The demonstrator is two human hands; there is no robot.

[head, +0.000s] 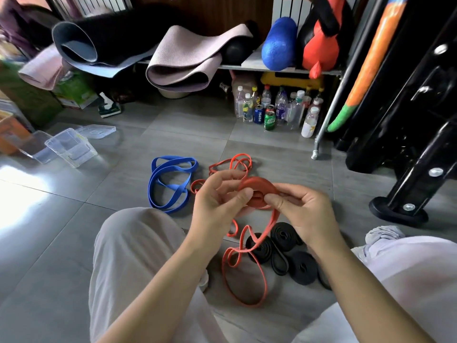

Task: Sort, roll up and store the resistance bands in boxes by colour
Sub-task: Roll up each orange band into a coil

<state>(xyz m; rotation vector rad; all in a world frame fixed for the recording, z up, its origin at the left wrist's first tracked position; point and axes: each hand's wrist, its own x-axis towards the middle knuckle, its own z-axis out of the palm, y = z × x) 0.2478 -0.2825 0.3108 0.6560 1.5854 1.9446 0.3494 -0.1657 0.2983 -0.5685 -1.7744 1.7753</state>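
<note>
Between my knees I hold a partly rolled red band (257,188) above the floor. My left hand (217,201) pinches the coil from the left with thumb and fingers. My right hand (299,206) grips its right side, thumb pressed on the coil's centre. The band's loose tail (243,276) hangs down and loops on the tiles. More red bands (232,165) lie loose behind my hands. Blue bands (170,184) lie tangled to the left. Several rolled black bands (284,253) sit on the floor under my right wrist.
Clear plastic boxes (70,147) and a lid (96,131) stand on the tiles at the far left. Bottles and cans (274,112) crowd under a shelf with yoga mats (183,63) and a blue foam roller (279,44). A black machine frame (408,169) stands at right.
</note>
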